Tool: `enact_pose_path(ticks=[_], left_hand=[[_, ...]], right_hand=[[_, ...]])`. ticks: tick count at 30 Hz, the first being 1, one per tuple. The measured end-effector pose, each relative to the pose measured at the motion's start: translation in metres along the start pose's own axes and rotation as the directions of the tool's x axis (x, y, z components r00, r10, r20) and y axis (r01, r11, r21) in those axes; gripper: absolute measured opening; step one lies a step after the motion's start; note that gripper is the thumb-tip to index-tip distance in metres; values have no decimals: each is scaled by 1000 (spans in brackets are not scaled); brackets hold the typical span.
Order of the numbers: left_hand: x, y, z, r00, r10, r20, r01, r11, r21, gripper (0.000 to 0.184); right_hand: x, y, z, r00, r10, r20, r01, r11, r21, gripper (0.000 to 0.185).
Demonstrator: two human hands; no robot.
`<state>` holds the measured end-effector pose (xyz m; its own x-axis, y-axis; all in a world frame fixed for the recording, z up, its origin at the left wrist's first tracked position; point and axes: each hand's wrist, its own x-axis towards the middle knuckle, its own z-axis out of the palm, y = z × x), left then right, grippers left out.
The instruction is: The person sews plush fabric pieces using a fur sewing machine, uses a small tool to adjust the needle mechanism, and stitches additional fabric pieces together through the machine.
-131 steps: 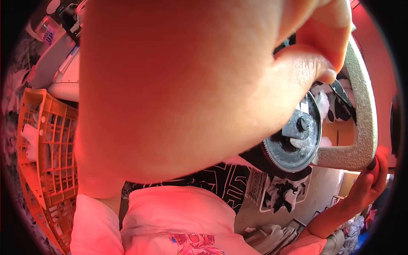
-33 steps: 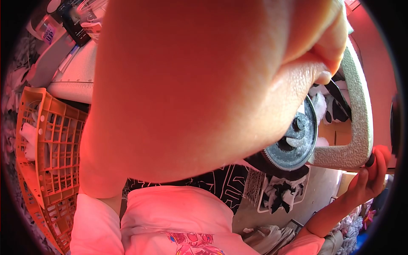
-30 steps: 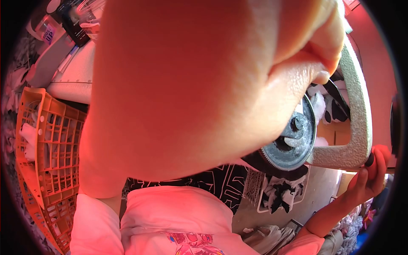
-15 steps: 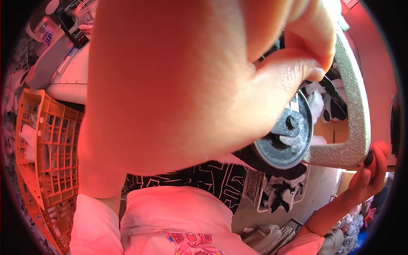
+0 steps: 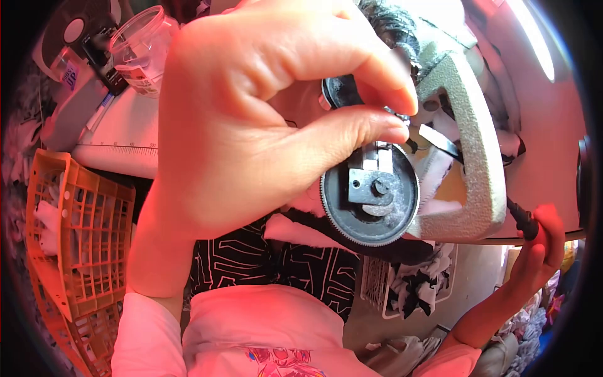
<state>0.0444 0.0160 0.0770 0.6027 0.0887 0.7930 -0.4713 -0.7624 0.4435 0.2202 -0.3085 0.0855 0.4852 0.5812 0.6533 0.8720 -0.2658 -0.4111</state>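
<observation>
My left hand (image 5: 264,125) is large in front of the camera, thumb and forefinger pinched together. A small shiny bit shows at their tips, too hidden to name. The pinch sits just above a dark toothed metal disc (image 5: 377,213) with a small block and pivot on it. Beside the disc stands a pale, rough metal machine frame (image 5: 483,151). At the right, my right hand (image 5: 543,242) is closed around a black handle (image 5: 526,225) with a thin dark shaft pointing toward the frame. Whether that shaft joins the machine is unclear.
An orange plastic crate (image 5: 81,232) stands at the left. Behind it are a clear jar (image 5: 144,56) and a white surface with ruler marks (image 5: 119,138). Dark fur (image 5: 396,25) lies by the machine; a white basket (image 5: 418,283) of black and white scraps is below.
My left hand has moved left and away from the frame, uncovering more of the toothed disc. The machine appears further left in view. More of the shaft at my right hand shows.
</observation>
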Motion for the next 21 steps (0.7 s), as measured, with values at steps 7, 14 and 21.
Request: enact_pose_path(ticks=[7, 14, 21], left_hand=[[-3, -12, -6, 999, -3, 35, 3, 1000, -8, 24], [1, -17, -7, 998, 44, 46, -45, 999, 29, 23], [1, -20, -6, 999, 41, 29, -41, 999, 18, 23]], right_hand=[[6, -17, 13, 997, -71, -31, 70, 997, -24, 61], [9, -17, 16, 999, -36, -14, 36, 999, 32, 60], [11, -18, 20, 997, -76, -30, 77, 996, 54, 59]])
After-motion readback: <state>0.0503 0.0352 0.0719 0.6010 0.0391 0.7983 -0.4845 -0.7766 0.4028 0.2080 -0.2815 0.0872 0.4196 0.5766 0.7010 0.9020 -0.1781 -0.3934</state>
